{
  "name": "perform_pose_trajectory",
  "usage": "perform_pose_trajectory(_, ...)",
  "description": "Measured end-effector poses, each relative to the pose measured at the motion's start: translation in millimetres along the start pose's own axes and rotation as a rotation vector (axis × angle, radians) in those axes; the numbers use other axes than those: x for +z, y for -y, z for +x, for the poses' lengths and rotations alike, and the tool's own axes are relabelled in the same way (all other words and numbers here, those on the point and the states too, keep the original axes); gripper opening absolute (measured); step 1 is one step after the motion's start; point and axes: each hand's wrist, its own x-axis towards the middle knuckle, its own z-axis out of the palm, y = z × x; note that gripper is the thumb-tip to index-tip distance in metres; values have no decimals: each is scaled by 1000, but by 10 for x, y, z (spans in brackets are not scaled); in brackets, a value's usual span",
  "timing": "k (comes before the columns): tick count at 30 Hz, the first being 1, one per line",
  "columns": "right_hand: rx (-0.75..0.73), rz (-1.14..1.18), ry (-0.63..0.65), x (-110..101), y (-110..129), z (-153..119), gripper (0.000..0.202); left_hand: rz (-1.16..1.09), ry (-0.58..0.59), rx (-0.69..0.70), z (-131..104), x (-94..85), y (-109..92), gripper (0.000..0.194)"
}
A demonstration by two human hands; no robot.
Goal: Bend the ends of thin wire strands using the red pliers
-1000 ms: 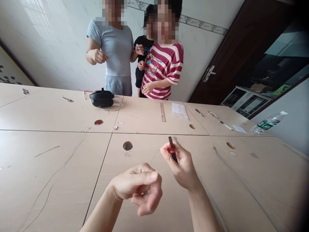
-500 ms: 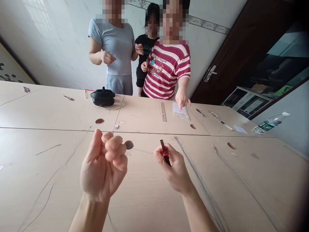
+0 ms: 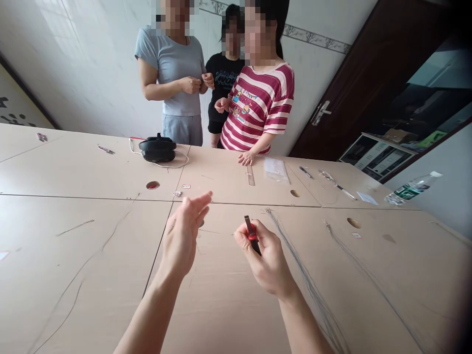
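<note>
My left hand [image 3: 184, 233] is raised over the table with its fingers stretched out, open and seen from the side, and nothing shows in it. In my right hand [image 3: 263, 258], closed fingers grip a small black-and-red hand tool [image 3: 252, 237] with a flat dark tip pointing up and away; its exact kind does not show. A short thin wire [image 3: 210, 231] runs between the two hands; I cannot tell whether my right fingertips touch it. Just right of my right hand, a bundle of long grey wires [image 3: 295, 255] stretches toward me across the wooden table [image 3: 221, 305].
Across the table stand several people, one with a hand [image 3: 247, 158] by a ruler [image 3: 251, 175]. Farther back lie a black device [image 3: 158, 149], a plastic bag [image 3: 276, 170] and a pen [image 3: 306, 172]. A water bottle [image 3: 413, 188] stands right. Round holes pierce the tabletop.
My left hand has opened from curled fingers, turned sideways and shifted slightly right. My right hand keeps its grip. The striped-shirt person's hand has moved from the bag to the ruler.
</note>
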Motion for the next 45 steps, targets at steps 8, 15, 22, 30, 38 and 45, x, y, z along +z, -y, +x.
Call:
perform_pose_trajectory(8, -22, -63, -136, -189, -19, -22, 19, -108, 261, -261, 56, -54, -25, 41)
perform_pose_trajectory(15, -8, -171, -414, -542, -164, 18, 20, -372, -391, -52, 399, -522, -366, 52)
perform_pose_trajectory(22, 0, -174, -340, -521, -144, 9, 21, -11, -359, 290, 260, -894, -582, 64)
perform_pose_trajectory(30, -7, -98, -34, -203, 12, -33, 21, 247, 302, -54, -112, 59, -164, 37)
perform_pose_trajectory(38, -30, -117, -87, -272, 25, -37, 20, 68, 1172, -623, -179, -4, -12, 54)
perform_pose_trajectory(45, 36, 13, -34, -79, 48, -29, 24, -422, 1116, -516, -223, -277, 39, 76)
